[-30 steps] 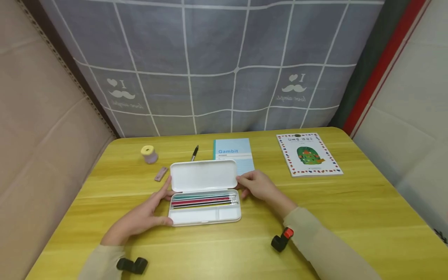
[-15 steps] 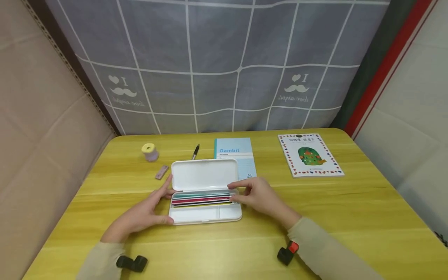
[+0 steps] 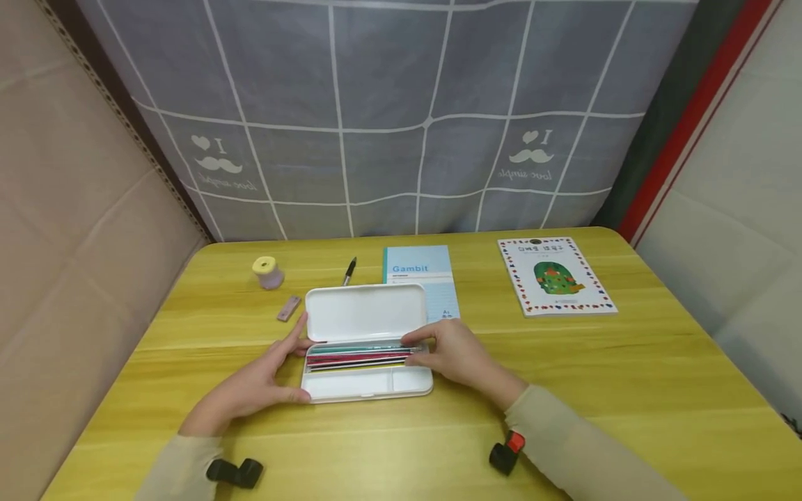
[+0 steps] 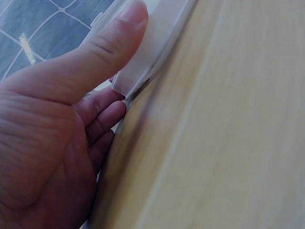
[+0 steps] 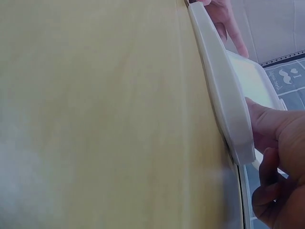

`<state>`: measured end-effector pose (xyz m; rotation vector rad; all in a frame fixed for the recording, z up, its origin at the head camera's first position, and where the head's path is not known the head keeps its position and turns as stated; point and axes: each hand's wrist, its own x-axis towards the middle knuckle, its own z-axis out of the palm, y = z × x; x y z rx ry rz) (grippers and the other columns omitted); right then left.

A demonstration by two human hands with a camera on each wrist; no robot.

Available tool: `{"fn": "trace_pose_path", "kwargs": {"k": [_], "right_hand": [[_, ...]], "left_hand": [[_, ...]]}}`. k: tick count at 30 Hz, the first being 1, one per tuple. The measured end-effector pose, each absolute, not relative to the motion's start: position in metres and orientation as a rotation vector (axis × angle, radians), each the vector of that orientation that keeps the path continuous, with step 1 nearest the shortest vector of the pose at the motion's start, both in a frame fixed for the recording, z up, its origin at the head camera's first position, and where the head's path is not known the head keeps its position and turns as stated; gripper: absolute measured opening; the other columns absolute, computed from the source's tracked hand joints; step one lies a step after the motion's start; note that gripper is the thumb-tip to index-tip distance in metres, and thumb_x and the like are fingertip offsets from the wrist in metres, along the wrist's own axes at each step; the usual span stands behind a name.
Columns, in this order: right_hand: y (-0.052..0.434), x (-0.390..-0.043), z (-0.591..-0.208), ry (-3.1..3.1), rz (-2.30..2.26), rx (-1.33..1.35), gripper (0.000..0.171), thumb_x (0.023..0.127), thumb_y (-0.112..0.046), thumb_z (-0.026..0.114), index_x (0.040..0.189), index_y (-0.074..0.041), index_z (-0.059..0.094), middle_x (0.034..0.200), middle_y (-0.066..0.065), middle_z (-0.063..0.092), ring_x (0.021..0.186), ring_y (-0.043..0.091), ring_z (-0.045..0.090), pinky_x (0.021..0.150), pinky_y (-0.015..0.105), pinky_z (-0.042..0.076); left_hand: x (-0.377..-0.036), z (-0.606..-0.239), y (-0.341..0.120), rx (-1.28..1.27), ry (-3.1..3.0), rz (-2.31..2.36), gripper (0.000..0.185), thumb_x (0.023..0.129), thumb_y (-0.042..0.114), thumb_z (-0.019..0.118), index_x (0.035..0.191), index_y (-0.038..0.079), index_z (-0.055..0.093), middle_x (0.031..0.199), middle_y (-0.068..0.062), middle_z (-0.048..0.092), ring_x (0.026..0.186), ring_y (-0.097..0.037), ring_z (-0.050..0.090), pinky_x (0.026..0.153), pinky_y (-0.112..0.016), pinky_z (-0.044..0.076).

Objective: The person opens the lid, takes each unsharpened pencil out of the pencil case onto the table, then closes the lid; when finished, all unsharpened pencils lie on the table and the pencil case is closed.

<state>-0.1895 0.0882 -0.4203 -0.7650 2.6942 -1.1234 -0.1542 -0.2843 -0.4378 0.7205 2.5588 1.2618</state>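
A white pencil case [image 3: 366,385] lies open mid-table, its lid [image 3: 363,312] standing up. Several coloured pencils [image 3: 357,357] lie in the rear trough. My left hand [image 3: 296,362] grips the case's left end, thumb at the front corner and fingers behind. The left wrist view shows that thumb [image 4: 109,43] pressed on the white rim [image 4: 162,38]. My right hand [image 3: 416,350] is at the right end of the tray, index finger and thumb pinching the pencils' ends. In the right wrist view the case [image 5: 224,95] is edge-on, with the right hand's thumb [image 5: 267,124] against it.
Behind the case lie a blue "Gambit" notebook [image 3: 416,268], a dark pen [image 3: 349,271], a yellow-topped little spool [image 3: 268,273] and a small pinkish strip [image 3: 289,308]. A picture book [image 3: 554,276] lies at the back right. The yellow wooden table [image 3: 626,376] is ringed by a grey curtain and walls.
My right hand left the lid's right edge and came down onto the right ends of the pencils. The left hand and the case stayed put.
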Motion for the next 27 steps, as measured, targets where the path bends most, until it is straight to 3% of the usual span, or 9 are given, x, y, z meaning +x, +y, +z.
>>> {"fn": "trace_pose_path", "kwargs": {"k": [7, 13, 17, 20, 27], "right_hand": [[0.0823, -0.1889, -0.4218, 2.763, -1.052, -0.819, 0.027, 0.084, -0.025, 0.089, 0.11, -0.02, 0.084, 0.106, -0.004, 0.08, 0.07, 0.007, 0.052, 0.067, 0.026, 0.043], [0.0803, -0.1885, -0.4226, 2.796, -1.021, -0.849, 0.026, 0.086, -0.024, 0.088, 0.111, -0.019, 0.083, 0.106, -0.004, 0.08, 0.076, 0.008, 0.058, 0.069, 0.027, 0.046], [0.0793, -0.1882, -0.423, 2.844, -0.984, -0.885, 0.024, 0.087, -0.022, 0.087, 0.111, -0.019, 0.083, 0.107, -0.005, 0.08, 0.093, 0.009, 0.069, 0.082, 0.032, 0.056], [0.0789, -0.1882, -0.4228, 2.863, -0.967, -0.91, 0.024, 0.087, -0.02, 0.087, 0.111, -0.019, 0.083, 0.106, -0.005, 0.079, 0.101, 0.013, 0.072, 0.087, 0.037, 0.058], [0.0778, -0.1894, -0.4233, 2.856, -0.973, -0.961, 0.015, 0.089, -0.021, 0.086, 0.104, -0.021, 0.085, 0.1, -0.009, 0.078, 0.095, 0.009, 0.071, 0.083, 0.033, 0.057]], "left_hand": [[-0.1529, -0.4389, -0.2865, 0.723, 2.565, 1.266, 0.128, 0.08, 0.035, 0.09, 0.169, 0.026, -0.002, 0.15, -0.007, 0.056, 0.134, -0.024, 0.048, 0.11, -0.003, 0.011], [-0.1525, -0.4408, -0.2877, 0.736, 2.567, 1.262, 0.126, 0.082, 0.032, 0.089, 0.169, 0.026, -0.001, 0.152, -0.009, 0.054, 0.132, -0.022, 0.049, 0.109, -0.003, 0.012], [-0.1527, -0.4406, -0.2875, 0.743, 2.575, 1.256, 0.126, 0.082, 0.032, 0.089, 0.169, 0.025, -0.001, 0.152, -0.008, 0.054, 0.132, -0.021, 0.05, 0.109, -0.003, 0.012], [-0.1531, -0.4403, -0.2869, 0.749, 2.58, 1.252, 0.126, 0.082, 0.033, 0.089, 0.169, 0.025, -0.002, 0.151, -0.008, 0.055, 0.132, -0.022, 0.051, 0.11, -0.003, 0.012], [-0.1534, -0.4405, -0.2856, 0.748, 2.571, 1.257, 0.127, 0.081, 0.033, 0.089, 0.169, 0.025, -0.002, 0.15, -0.009, 0.055, 0.133, -0.024, 0.05, 0.11, -0.003, 0.012]]}}
